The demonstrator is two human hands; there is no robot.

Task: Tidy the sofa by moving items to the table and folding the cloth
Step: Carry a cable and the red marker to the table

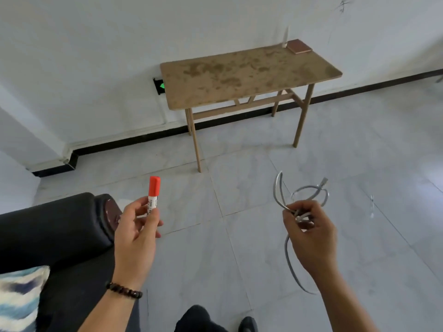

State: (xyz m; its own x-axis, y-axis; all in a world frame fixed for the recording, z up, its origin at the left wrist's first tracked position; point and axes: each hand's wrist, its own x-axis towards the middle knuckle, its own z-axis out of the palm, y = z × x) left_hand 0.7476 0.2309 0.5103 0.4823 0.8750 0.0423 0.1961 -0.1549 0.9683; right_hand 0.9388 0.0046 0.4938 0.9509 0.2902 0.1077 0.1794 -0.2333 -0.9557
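Head view: our left hand (134, 238) pinched a red-capped marker (153, 195) upright between thumb and fingers, beside the sofa (55, 231) arm. Our right hand (311, 238) was closed around a coiled grey cable (279, 190). The table (239, 75) stood well ahead, bearing a brown book (299, 46).

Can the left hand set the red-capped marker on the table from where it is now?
Probably not yet: the left hand holds the marker beside the sofa arm, with open floor before the table.
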